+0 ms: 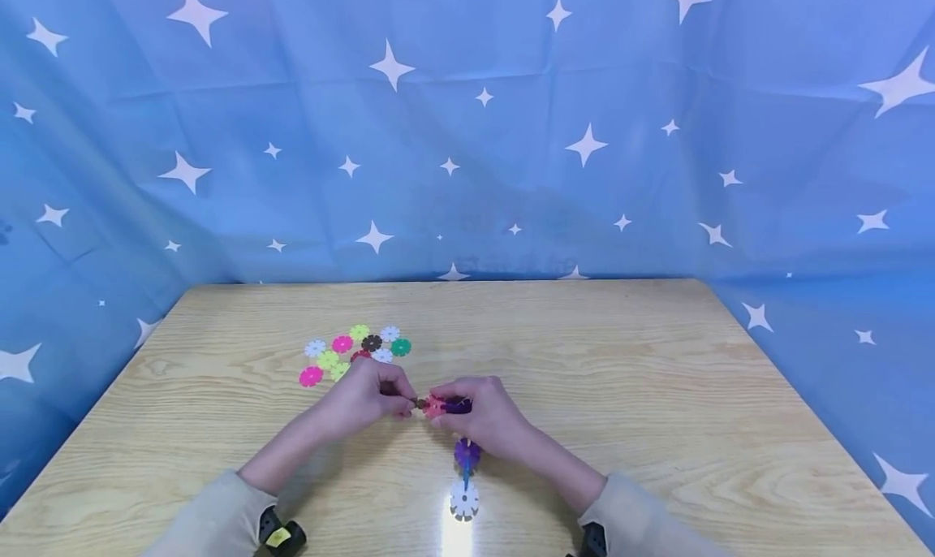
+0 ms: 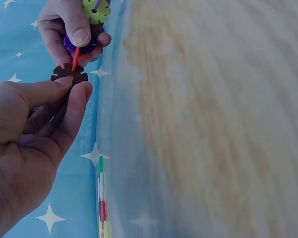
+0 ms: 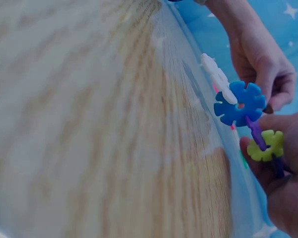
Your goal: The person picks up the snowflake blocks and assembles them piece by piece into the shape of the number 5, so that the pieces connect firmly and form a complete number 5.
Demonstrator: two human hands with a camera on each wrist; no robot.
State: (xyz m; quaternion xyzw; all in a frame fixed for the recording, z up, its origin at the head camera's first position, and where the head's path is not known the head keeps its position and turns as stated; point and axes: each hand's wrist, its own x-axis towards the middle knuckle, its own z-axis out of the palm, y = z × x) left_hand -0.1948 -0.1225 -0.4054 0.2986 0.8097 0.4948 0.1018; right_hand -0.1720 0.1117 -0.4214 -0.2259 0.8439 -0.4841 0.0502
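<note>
Between the thumb and fingers of my left hand [image 1: 372,390] a brown notched disc [image 2: 62,71] is pinched. Its edge meets a red disc [image 2: 76,57], seen edge-on in the left wrist view. My right hand [image 1: 488,415] grips the near part of a chain of interlocking snowflake discs around the red one and a dark purple disc [image 2: 92,46]. From that hand the chain runs on through a yellow-green disc [image 3: 260,151], a purple disc [image 3: 257,133] and a blue disc [image 3: 233,115] to a white disc [image 3: 216,77] at its end. The right fingers partly hide the chain.
Beyond my left hand, several loose discs lie grouped on the wooden table [image 1: 621,362], among them a pink disc [image 1: 311,376], a green disc [image 1: 401,347] and a black disc [image 1: 371,343]. A blue star-patterned cloth [image 1: 482,192] hangs behind the table's far edge.
</note>
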